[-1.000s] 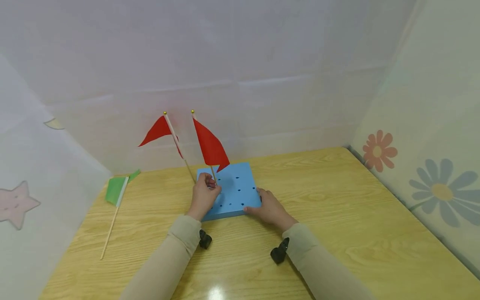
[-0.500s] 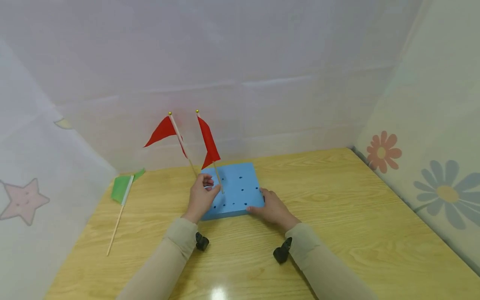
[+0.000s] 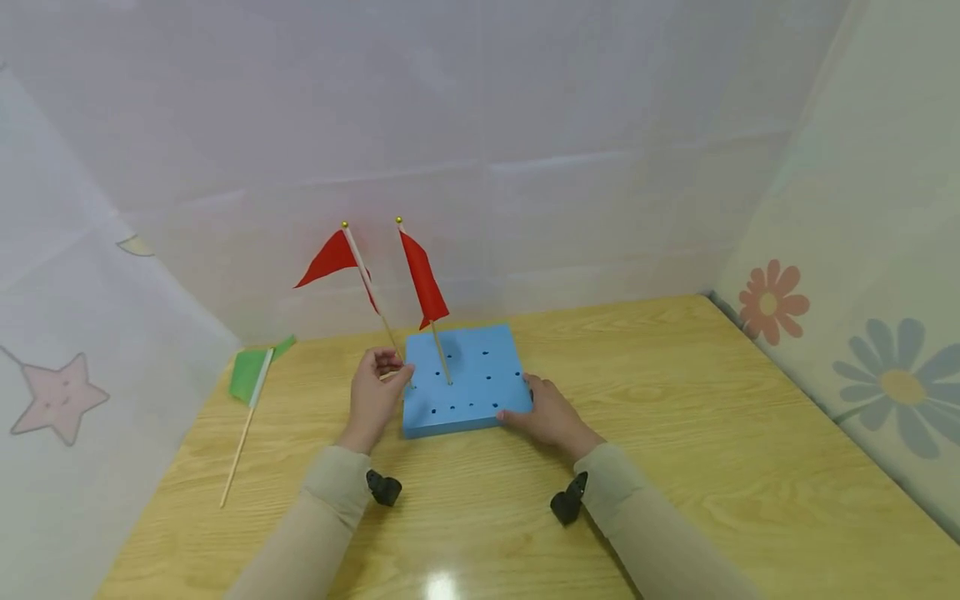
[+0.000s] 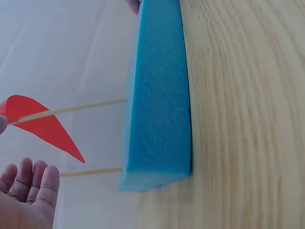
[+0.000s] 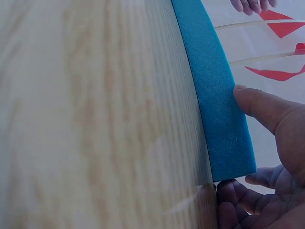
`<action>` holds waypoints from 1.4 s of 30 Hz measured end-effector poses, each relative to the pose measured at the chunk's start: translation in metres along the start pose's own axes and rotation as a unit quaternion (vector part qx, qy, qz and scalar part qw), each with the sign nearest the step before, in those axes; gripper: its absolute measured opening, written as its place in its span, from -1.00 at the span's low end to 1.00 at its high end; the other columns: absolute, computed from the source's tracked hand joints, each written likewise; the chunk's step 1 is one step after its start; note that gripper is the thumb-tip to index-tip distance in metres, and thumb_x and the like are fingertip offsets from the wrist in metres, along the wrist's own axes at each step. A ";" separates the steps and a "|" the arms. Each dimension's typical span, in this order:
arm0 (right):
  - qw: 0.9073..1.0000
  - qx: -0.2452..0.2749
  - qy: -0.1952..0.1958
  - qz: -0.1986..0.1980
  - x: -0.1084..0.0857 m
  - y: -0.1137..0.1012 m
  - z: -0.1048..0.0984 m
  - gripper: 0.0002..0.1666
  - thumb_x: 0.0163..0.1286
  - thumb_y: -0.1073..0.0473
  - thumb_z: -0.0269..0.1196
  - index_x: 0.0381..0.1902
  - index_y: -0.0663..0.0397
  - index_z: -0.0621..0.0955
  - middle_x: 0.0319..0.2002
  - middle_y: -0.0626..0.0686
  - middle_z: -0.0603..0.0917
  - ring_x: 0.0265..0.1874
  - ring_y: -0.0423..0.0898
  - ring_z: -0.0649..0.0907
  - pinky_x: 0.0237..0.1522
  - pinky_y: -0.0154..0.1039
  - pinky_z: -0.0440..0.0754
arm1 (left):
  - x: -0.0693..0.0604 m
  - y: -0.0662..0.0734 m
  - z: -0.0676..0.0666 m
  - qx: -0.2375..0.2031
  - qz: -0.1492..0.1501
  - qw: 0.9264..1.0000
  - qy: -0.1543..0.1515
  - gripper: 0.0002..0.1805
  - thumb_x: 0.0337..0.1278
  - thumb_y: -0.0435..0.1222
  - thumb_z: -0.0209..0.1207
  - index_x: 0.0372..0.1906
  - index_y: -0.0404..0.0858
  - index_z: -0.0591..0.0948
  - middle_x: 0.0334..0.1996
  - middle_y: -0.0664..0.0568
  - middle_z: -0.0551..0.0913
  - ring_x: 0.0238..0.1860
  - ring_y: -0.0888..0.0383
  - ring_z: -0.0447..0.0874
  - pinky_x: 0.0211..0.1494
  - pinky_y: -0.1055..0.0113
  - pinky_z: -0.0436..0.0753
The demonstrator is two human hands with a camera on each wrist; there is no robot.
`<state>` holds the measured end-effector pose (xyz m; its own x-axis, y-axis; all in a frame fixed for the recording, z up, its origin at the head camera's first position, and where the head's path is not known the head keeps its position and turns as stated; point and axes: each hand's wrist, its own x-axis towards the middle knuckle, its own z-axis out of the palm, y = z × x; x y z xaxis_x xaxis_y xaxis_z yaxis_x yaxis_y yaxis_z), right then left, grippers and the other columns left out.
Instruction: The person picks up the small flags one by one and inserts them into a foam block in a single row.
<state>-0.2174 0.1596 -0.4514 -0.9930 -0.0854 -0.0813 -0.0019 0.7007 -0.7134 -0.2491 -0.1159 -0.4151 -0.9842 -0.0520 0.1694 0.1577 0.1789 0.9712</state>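
Observation:
Two red flags, a left one (image 3: 327,257) and a right one (image 3: 423,279), stand on thin sticks in holes of a blue block (image 3: 468,364), both leaning left. The left hand (image 3: 372,397) is beside the left stick at the block's left edge, its fingers loosely curved; in the left wrist view that hand (image 4: 33,195) has its fingers apart from its thumb, with a stick passing behind them. The right hand (image 3: 551,419) holds the block's near right corner; in the right wrist view its thumb (image 5: 257,102) presses the block's edge and its fingers lie around the side.
A green flag (image 3: 245,377) on a stick lies on the wooden table (image 3: 660,450), left of the block. White cloth (image 3: 555,217) hangs behind, and patterned cloths stand at both sides.
The left hand has let go of the right flag's stick and moved left to beside the left one. The right flag has turned. The right hand keeps its hold on the block.

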 end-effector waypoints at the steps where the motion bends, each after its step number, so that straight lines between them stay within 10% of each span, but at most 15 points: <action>1: 1.000 -0.001 0.000 -0.002 0.000 0.000 -0.001 0.08 0.38 -0.08 0.42 0.55 0.42 0.18 0.46 0.46 0.28 0.42 0.37 0.34 0.40 0.24 0.32 | 0.000 0.000 -0.002 0.003 -0.001 1.000 0.003 -0.57 0.35 -0.41 0.28 0.21 -0.46 0.43 0.04 -0.28 0.54 0.13 -0.12 0.53 -0.07 0.54 0.55; 42: 1.000 -0.013 0.001 0.006 -0.001 -0.002 0.001 0.07 0.40 -0.08 0.40 0.57 0.40 0.16 0.44 0.46 0.30 0.41 0.36 0.37 0.39 0.24 0.35 | -0.023 -0.020 -0.135 0.145 -0.074 0.984 0.075 -0.63 0.47 -0.42 0.08 0.24 -0.47 0.34 0.04 -0.17 0.46 -0.08 0.22 0.43 -0.18 0.61 0.47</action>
<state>-0.2159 0.1578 -0.4504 -0.9933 -0.0750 -0.0877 0.0070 0.7193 -0.6947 -0.2182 -0.2509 -0.4155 -0.9685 -0.2380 0.0738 -0.0369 0.4301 0.9020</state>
